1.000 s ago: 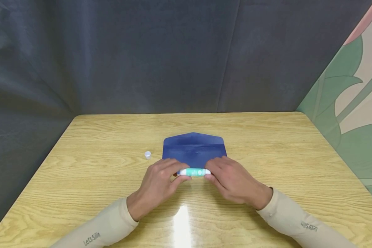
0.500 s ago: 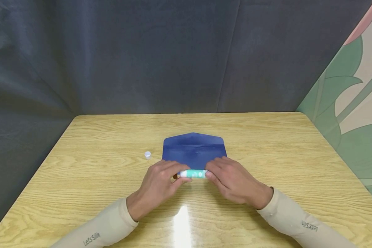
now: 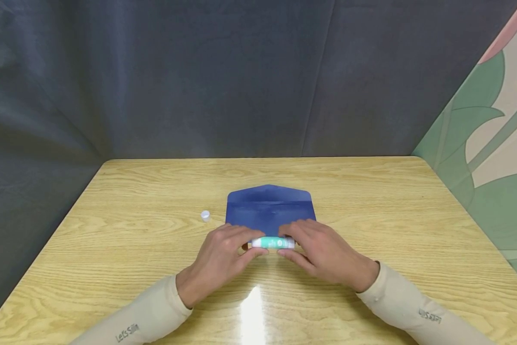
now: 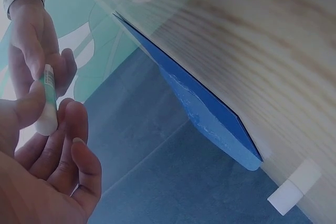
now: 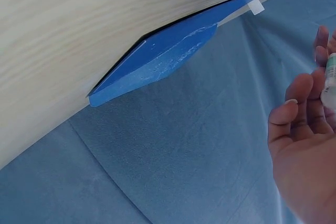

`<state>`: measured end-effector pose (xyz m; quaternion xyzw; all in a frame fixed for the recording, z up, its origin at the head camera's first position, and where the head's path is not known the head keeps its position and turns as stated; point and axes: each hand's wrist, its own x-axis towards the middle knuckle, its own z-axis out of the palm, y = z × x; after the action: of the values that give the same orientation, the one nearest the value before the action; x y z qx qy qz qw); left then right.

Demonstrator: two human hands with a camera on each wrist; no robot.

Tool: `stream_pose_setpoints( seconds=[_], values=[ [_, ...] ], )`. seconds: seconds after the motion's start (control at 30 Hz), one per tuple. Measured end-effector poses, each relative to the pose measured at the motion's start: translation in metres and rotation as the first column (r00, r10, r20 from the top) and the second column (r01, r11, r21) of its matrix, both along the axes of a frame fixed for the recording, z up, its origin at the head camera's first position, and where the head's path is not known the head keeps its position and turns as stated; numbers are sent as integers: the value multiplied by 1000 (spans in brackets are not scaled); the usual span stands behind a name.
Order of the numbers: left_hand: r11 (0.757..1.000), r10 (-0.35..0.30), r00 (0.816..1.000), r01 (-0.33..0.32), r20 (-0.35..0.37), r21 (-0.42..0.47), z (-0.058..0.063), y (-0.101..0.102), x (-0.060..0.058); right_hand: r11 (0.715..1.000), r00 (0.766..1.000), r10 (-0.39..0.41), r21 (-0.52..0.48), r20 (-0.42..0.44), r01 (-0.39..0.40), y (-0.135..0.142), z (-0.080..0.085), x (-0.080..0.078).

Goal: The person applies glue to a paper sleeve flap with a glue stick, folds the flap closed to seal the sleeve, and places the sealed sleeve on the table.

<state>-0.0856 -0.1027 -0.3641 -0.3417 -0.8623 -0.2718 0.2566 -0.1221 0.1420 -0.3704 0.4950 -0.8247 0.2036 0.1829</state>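
Between my two hands a white and mint-green glue stick [image 3: 273,242] lies level, just in front of a blue envelope [image 3: 269,211]. My left hand [image 3: 221,247] pinches its left end between thumb and fingers. My right hand [image 3: 320,247] pinches the right end, thumb below and fingers above; the end shows past the fingertips. The envelope lies on the table with its flap opened away from me, its near edge partly hidden by my hands. Whitish smears show on the flap [image 4: 197,106] in the left wrist view. A small white cap [image 3: 205,216] stands left of the envelope.
The wooden table [image 3: 370,201] reaches back to a dark curtain [image 3: 215,81], which also hangs along the left. A wall with a leaf pattern [image 3: 499,143] is at the right. Light glares on the tabletop near me.
My right hand's fingers have shifted along the glue stick, so that its right end now shows between thumb and fingers. The left hand, envelope and cap stay nearly where they were.
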Motion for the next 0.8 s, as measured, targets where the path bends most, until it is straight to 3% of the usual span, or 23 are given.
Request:
stream_pose_setpoints(
  seconds=[0.8],
  values=[
    [1000,1,1000,-1,11,-13,2,0,0,1000,998,14,-1,-65,-14,0,-1,0]
  ],
)
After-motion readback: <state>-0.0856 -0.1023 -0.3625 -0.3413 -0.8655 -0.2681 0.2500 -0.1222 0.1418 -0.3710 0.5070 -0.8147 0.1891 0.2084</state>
